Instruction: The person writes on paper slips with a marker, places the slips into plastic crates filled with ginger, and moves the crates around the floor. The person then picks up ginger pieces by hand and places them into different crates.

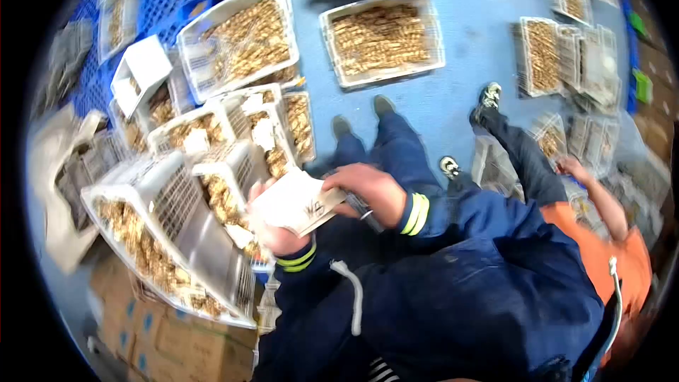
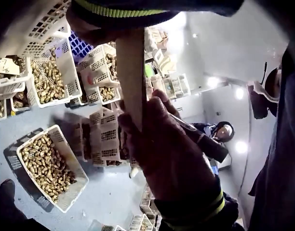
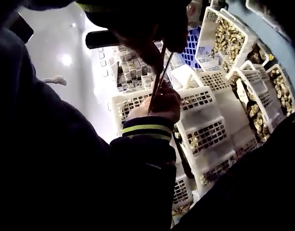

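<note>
In the head view my left hand [image 1: 279, 235] grips a pad of white cards [image 1: 286, 201] from its left side, held in front of my body. Dark handwriting shows near the lower right corner of the top card. My right hand [image 1: 378, 192] pinches the opposite edge of the cards. A black and silver pen-like stick [image 2: 212, 147] also sits in the right hand, poking out behind its fingers. Seen edge-on in the right wrist view, the cards [image 3: 160, 77] stand between both hands. Shadow hides part of the right fingers there.
White crates [image 1: 240, 42] of tan and brown lumpy pieces stand left and ahead, some with cards on top. Another full crate [image 1: 382, 41] rests on the blue floor near my feet. A person in orange [image 1: 601, 240] is close on my right. Cardboard boxes [image 1: 177, 332] lie lower left.
</note>
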Motion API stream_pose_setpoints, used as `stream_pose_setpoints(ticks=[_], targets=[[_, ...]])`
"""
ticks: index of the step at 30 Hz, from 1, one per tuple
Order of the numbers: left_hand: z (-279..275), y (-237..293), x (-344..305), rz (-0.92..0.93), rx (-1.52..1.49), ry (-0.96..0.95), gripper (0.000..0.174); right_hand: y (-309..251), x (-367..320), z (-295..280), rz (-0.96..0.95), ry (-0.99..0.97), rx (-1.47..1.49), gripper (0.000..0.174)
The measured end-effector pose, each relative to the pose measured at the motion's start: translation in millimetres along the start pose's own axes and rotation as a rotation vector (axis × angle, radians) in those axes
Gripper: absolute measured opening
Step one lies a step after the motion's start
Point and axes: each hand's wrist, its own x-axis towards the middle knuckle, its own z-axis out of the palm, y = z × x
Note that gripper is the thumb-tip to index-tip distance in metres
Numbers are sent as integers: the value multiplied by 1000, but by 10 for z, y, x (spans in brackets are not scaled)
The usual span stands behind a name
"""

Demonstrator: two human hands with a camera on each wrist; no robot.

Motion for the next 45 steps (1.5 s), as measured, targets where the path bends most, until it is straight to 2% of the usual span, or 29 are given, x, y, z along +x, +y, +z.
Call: stream_pose_setpoints(ticks=[4,5,6,7,8,10,11,12,14,15,16,17,18,19,21,22,24,25,30,32,33,34,36,37,40,42,43,44,45], targets=[[-47,103,62,2,110,-114,41,-50,-51,116,69,85,30,24],[-45,121,71,-35,86,-118,41,-82,-72,132,140,99,77,20],[-20,143,54,-75,67,-114,41,-144,-86,127,110,162,109,18],[23,165,29,-77,106,-95,41,-201,-114,133,133,187,185,18],[-21,175,17,-85,75,-194,43,-242,-150,136,149,208,262,18],[-21,150,-57,-88,99,-257,46,-232,-231,175,157,228,475,20],[-23,127,-120,-101,79,-317,47,-212,-283,172,161,234,414,20],[0,82,-191,-92,90,-249,44,-199,-305,144,164,224,366,19],[-124,13,-334,-48,190,-366,43,-212,-363,107,255,248,512,20],[-193,-62,-375,-44,185,-345,43,-191,-381,55,177,287,335,19],[-205,-137,-417,-39,180,-327,43,-188,-415,-17,226,286,307,17],[-198,-203,-498,-49,197,-293,40,-134,-455,-43,367,310,497,16],[-198,-269,-604,-66,217,-262,38,-180,-482,-147,361,279,500,15],[-215,-366,-682,-96,210,-223,38,-81,-546,-165,441,296,600,14],[-144,-532,-804,-176,163,-160,37,122,-604,-247,498,292,568,15],[-247,-521,-834,-310,276,-105,33,203,-640,-242,527,300,549,16],[-342,-569,-901,-342,305,-104,28,316,-680,-189,519,299,539,16],[-506,-552,-879,-433,239,-167,32,361,-690,-183,531,254,495,16],[-685,-575,-850,-373,147,-222,40,472,-690,195,569,291,538,17],[-774,-545,-855,-362,249,-201,40,500,-633,331,585,368,548,18],[-848,-519,-835,-432,275,-213,39,518,-574,368,567,375,516,18],[-948,-514,-803,-434,273,-211,39,617,-537,374,527,368,481,18],[-1147,-540,-712,-473,360,-362,35,973,-403,391,479,450,495,19],[-1155,-514,-705,-477,332,-354,32,1255,-335,386,422,489,437,21],[-1383,-466,-626,-514,370,-357,31,2324,-185,518,312,530,233,26],[-1645,-500,-546,-558,383,-307,31,2997,-60,809,372,510,8,27],[-1770,-530,-514,-514,452,-273,31,3378,-15,987,310,492,-92,28],[-1882,-595,-444,-457,519,-241,31,3537,107,1230,409,587,29,14],[-2012,-682,-373,-435,518,-208,31,3823,246,1451,509,710,386,6]])
